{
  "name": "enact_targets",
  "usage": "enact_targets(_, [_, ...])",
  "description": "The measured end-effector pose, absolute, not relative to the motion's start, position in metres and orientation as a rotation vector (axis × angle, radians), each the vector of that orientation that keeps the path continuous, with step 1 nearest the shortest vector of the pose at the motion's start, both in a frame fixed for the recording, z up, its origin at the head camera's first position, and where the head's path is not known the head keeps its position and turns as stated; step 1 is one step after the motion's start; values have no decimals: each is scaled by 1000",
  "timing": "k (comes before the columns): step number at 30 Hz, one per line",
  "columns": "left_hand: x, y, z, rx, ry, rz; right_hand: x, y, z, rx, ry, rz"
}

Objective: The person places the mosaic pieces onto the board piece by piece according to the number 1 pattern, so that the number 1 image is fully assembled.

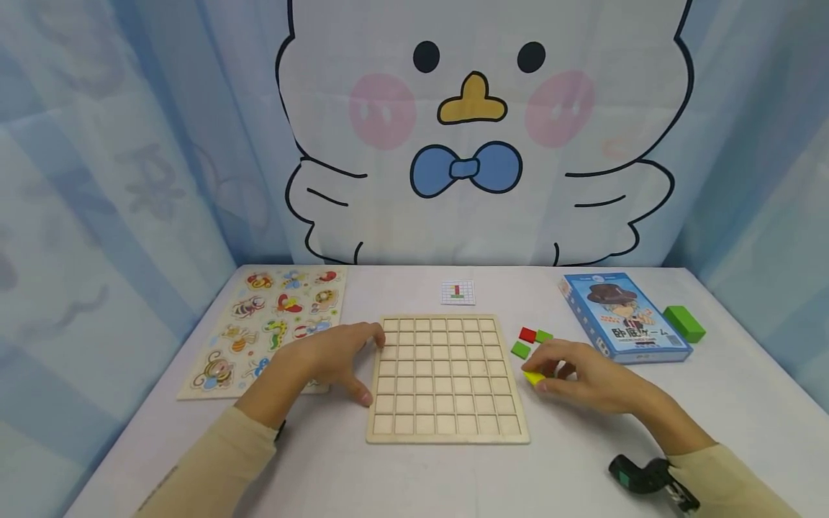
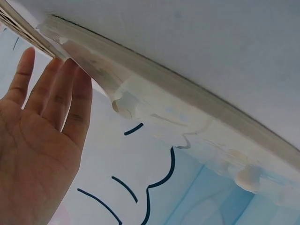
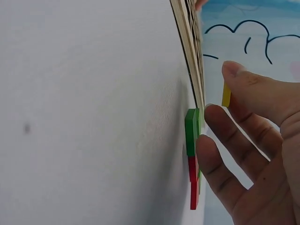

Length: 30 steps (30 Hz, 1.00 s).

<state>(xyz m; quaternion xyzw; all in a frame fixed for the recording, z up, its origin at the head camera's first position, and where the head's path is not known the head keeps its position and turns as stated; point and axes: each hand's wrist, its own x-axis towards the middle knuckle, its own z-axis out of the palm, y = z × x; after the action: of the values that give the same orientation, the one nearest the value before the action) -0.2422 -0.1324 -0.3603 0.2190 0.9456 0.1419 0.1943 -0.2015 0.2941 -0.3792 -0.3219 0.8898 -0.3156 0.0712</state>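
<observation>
A light wooden grid board with rows of square cells lies flat in the middle of the table. My left hand rests at its left edge, thumb and fingertips spread along the rim; in the left wrist view the fingers look fairly straight. Right of the board, my right hand pinches a small yellow tile between thumb and finger, seen edge-on as a yellow tile in the right wrist view. Close by its fingertips lie a red tile and green tiles.
Left of the grid stands a wooden insect picture board, partly behind my left hand. A small pattern card lies beyond the grid. At the back right are a blue box and a green block. Curtains enclose the table.
</observation>
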Motion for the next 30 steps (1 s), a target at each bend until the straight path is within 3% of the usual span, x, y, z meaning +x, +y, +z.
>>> enact_targets(30, [-236, -128, -355, 611, 2659, 404, -238, 246, -377, -1167, 2569, -1199])
